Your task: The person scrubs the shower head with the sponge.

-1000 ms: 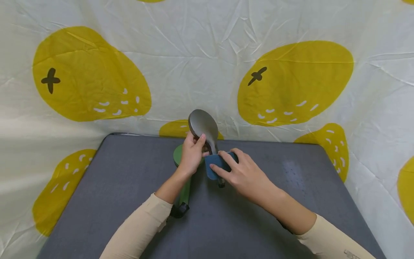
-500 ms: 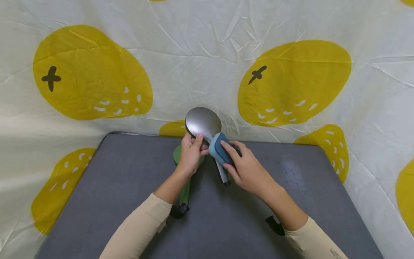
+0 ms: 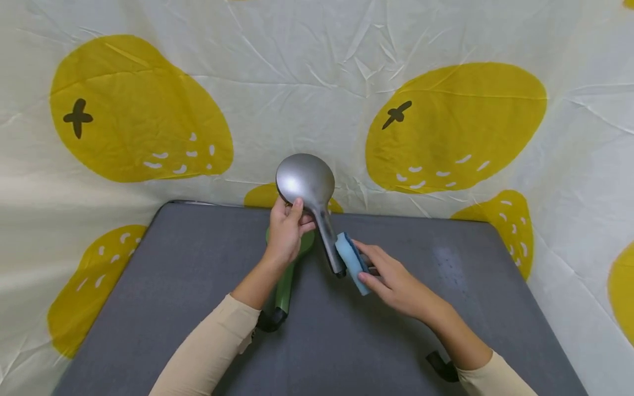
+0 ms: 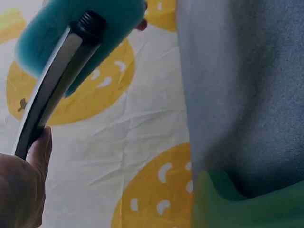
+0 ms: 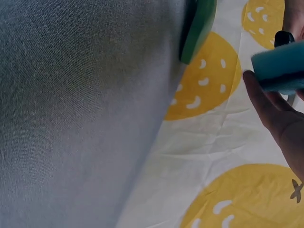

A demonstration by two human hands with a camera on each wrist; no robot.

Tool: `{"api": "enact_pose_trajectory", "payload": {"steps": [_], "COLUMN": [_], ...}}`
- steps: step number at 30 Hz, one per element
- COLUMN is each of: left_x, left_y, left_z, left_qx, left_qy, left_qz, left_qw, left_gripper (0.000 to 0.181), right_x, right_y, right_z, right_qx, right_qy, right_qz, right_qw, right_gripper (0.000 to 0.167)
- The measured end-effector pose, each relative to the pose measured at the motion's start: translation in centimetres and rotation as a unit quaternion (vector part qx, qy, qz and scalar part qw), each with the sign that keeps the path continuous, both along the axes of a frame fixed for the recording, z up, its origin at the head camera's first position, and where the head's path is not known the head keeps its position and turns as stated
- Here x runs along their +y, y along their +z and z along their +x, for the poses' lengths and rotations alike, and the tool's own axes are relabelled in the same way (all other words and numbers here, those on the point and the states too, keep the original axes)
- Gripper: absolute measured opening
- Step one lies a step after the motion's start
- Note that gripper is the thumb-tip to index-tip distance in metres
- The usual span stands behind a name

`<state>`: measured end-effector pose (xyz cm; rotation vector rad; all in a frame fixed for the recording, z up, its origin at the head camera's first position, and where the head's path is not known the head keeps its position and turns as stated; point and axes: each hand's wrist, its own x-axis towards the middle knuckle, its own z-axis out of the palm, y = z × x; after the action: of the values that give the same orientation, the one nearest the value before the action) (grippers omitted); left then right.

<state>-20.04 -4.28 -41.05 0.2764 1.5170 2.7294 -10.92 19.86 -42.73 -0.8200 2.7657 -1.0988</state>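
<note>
A silver hand shower head [image 3: 304,179] is held up above the table by my left hand [image 3: 284,234], which grips it near the neck with the thumb on the face side. Its handle slants down to the right, and the left wrist view shows a black threaded end [image 4: 91,24]. My right hand [image 3: 396,280] pinches a two-tone blue sponge [image 3: 350,264] between thumb and fingers, beside the lower handle. In the left wrist view the sponge [image 4: 45,40] lies behind the handle; whether they touch I cannot tell.
A green hand shower [image 3: 284,280] lies on the dark grey table [image 3: 198,258], partly hidden by my left hand and forearm. A white cloth with yellow lemon prints [image 3: 297,110] hangs behind the table. Beside my right forearm is a black curved piece [image 3: 442,367].
The sponge has moved from the neck down along the handle to its lower end, turning more upright. The left hand has turned the shower head, raising it slightly and shifting it left.
</note>
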Motion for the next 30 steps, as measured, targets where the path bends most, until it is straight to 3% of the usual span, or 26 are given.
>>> {"api": "enact_pose_trajectory", "payload": {"steps": [6, 11, 17, 25, 30], "left_x": [0.4, 0.9, 1.0, 0.3, -0.4], "left_y": [-0.3, -0.3, -0.1, 0.6, 0.7], "left_z": [0.5, 0.7, 0.8, 0.3, 0.1], "left_qx": [-0.002, -0.015, -0.01, 0.017, 0.021], "left_qy": [-0.044, -0.039, -0.032, -0.021, -0.014], "left_qz": [-0.02, -0.048, -0.045, 0.042, 0.059], "left_qw": [0.9988, 0.998, 0.9984, 0.9987, 0.9979], "left_gripper": [0.047, 0.045, 0.045, 0.044, 0.043], "right_x": [-0.6, -1.1, -1.4, -1.3, -0.6], "right_y": [0.1, 0.8, 1.0, 0.3, -1.2], "right_z": [-1.3, -2.6, -3.4, -2.5, -1.2], "right_qx": [0.071, 0.083, 0.097, 0.086, 0.103], "right_qy": [-0.01, -0.035, -0.051, -0.027, 0.01], "right_qz": [-0.028, -0.051, -0.05, -0.063, -0.06], "right_qw": [0.997, 0.9946, 0.9927, 0.9939, 0.9928], "right_gripper": [0.065, 0.064, 0.063, 0.065, 0.068]}}
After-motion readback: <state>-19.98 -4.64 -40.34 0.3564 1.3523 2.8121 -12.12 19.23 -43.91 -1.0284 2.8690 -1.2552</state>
